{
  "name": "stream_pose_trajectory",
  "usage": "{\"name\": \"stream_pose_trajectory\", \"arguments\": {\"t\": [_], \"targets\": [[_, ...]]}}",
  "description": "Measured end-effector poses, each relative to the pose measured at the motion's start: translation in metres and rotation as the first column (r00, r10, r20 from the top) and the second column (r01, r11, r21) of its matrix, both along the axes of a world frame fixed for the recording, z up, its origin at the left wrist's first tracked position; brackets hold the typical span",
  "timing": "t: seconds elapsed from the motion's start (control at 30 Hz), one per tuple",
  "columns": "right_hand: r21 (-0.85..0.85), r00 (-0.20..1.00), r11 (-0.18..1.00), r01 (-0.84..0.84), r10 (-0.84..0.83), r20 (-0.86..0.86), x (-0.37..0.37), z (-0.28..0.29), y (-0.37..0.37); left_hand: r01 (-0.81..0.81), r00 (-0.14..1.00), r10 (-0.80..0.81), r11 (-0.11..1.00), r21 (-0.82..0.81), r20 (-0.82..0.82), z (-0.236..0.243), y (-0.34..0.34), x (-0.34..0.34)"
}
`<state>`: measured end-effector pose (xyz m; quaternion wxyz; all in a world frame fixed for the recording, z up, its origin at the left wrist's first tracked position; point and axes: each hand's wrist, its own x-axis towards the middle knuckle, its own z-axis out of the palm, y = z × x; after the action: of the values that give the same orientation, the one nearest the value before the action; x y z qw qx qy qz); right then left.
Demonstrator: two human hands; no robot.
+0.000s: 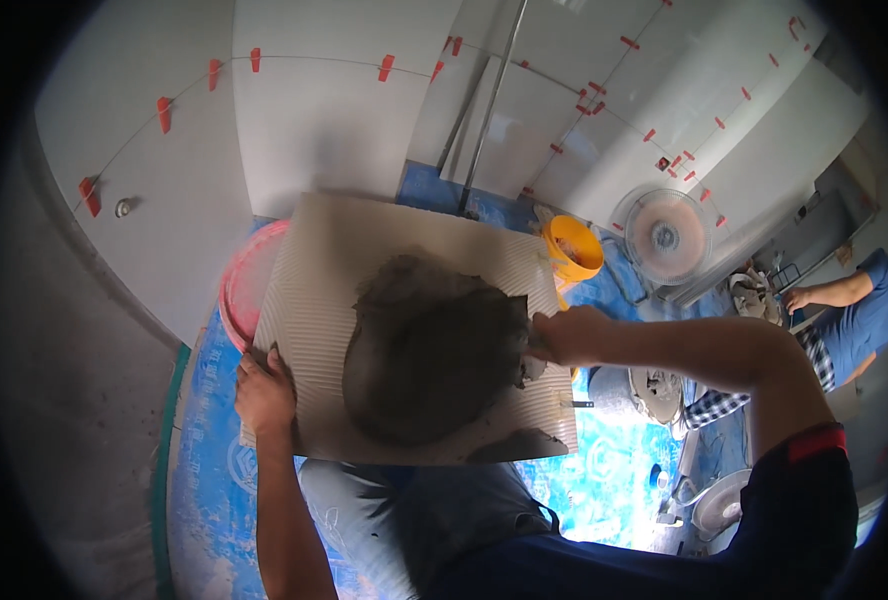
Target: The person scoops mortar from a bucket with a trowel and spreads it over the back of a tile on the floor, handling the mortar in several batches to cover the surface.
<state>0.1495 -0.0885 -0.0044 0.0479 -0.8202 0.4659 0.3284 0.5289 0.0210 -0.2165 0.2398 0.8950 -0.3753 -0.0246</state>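
Held the tile ribbed back up above the lap, well into coating it with mortar but, by the look of things, not finished. Gripped the tile's left edge with the left hand, thumb on the ribs and fingers bent around the rim, only partly closed. Had the right hand curled into a fist by the tile's right edge, at the ragged border of the mortar, seemingly around a trowel handle; could not tell for sure, with grip and blade mostly hidden.

Already had a broad, thick, dark patch over the middle of the tile and out toward its right edge, plus a smaller smear along its near edge. Found bare ribs down the tile's left side and at its far corners; judged the coating roughly half done, with the outer parts left to cover.

Noted a pink bucket beside the tile's left edge, without being able to tell of any contact; a yellow bucket just past its far right corner; and, well to the right of the tile, a co-worker near a grey bucket of mix
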Motion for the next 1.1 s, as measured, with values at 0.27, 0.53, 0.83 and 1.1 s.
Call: {"name": "stream_pose_trajectory", "arguments": {"t": [0.27, 0.53, 0.83, 1.1], "targets": [[0.556, 0.603, 0.497, 0.666, -0.798, -0.009, -0.027, 0.001, -0.032, -0.014, 1.000, 0.013, 1.000, 0.011, 0.015, 0.002, -0.005, 0.002], [0.053, 0.983, 0.982, 0.180, -0.182, 0.028, -0.085, -0.005, -0.025, -0.036, 0.999, 0.037, 0.999, 0.022, -0.027, 0.004, -0.007, -0.007], [0.470, 0.846, 0.751, 0.463, -0.532, 0.017, -0.073, 0.013, 0.033, -0.071, 0.997, 0.069, 0.996, 0.052, 0.037, 0.014, -0.001, -0.004], [0.085, 0.602, 0.704, 0.705, -0.658, 0.453, -0.155, -0.053, -0.024, -0.043, 0.997, 0.041, 0.999, 0.027, 0.070, 0.003, -0.010, -0.010]]}}
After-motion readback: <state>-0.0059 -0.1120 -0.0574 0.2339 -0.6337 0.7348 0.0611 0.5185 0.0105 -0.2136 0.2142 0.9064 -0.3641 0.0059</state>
